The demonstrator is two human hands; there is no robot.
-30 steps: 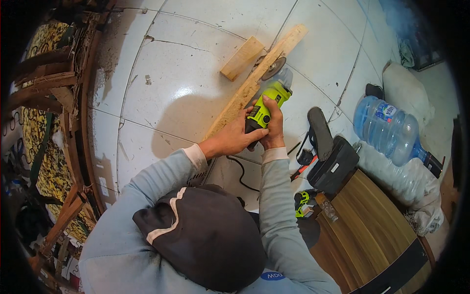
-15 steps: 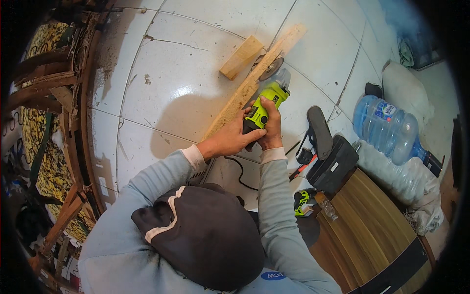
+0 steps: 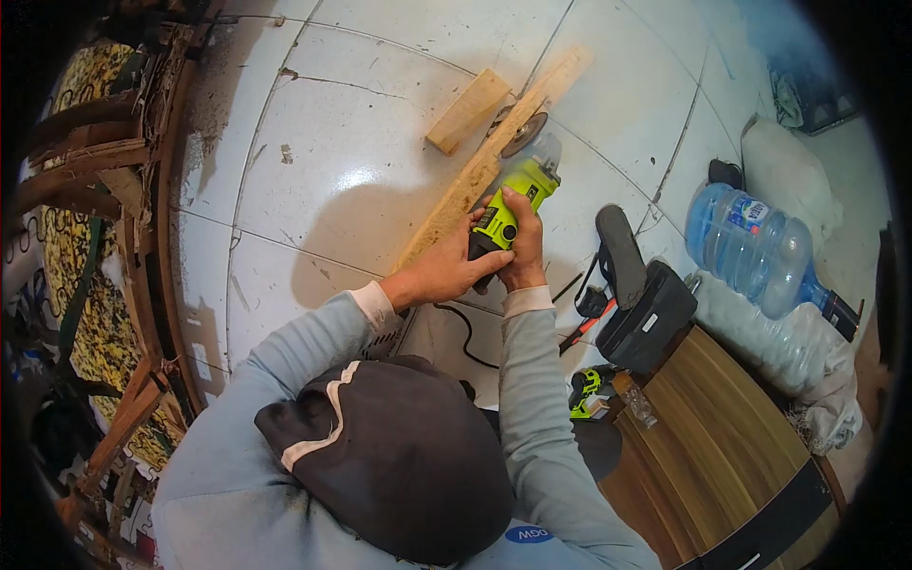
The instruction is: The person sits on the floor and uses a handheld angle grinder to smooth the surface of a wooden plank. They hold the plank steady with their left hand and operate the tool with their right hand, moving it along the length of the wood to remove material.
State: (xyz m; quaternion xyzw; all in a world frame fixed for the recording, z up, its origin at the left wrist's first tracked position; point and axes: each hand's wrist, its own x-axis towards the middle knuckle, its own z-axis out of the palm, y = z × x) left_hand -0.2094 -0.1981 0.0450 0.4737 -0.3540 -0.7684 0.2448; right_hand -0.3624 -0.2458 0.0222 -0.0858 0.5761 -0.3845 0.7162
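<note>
Two hands on one tool here: the right hand (image 3: 524, 249) is wrapped round the body of the green grinder (image 3: 513, 204), thumb laid along the top, while the left hand (image 3: 432, 275) grasps the dark rear end, its own thumb reaching across. Neither is free; that double grip looks chosen to steady the tool and check any kick. The grinder lies slantwise ahead of the person, just right of the long plank (image 3: 442, 214), and its disc (image 3: 524, 135) sits right at the plank's edge; how deep it reaches is hidden from above!

The plank runs diagonally across the tiled floor (image 3: 313, 180), near end passing behind the left hand, and whether that hand also presses on the wood, I cannot tell. Up by the disc a short block (image 3: 468, 109) lies close against the plank's left side, perhaps as a prop, though the contact is hard to make out. Pale haze blurs the plank's far end, so the disc is probably spinning. And look at the cable (image 3: 467, 332), looping on the floor between the forearms, clear of the disc, while a black case (image 3: 648, 318) sits off to the right, well away from the disc
</note>
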